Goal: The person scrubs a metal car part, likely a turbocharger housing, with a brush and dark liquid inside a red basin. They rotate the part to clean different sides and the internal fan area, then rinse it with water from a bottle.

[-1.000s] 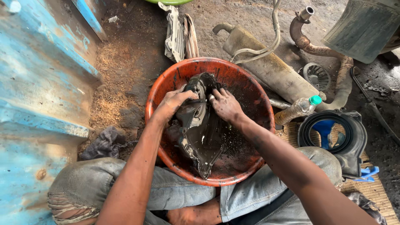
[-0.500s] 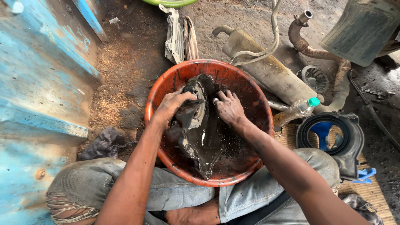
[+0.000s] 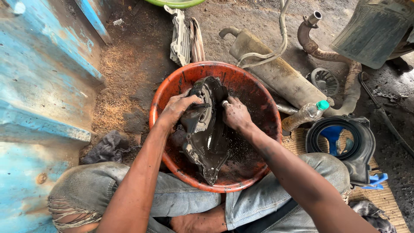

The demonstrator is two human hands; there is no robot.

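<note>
A dark, oily engine cover is held tilted inside the orange basin — the left hand is closed over its upper left edge, the right hand is pressed against its upper right side, fingers curled on it. Black, speckled liquid is pooled in the basin's bottom. Just beside the rim, a plastic bottle with a green cap is lying.

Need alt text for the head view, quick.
Both hands, left hand and right hand, grip a greasy black engine cover inside an orange basin on dirty ground; an exhaust muffler lies beyond.
</note>
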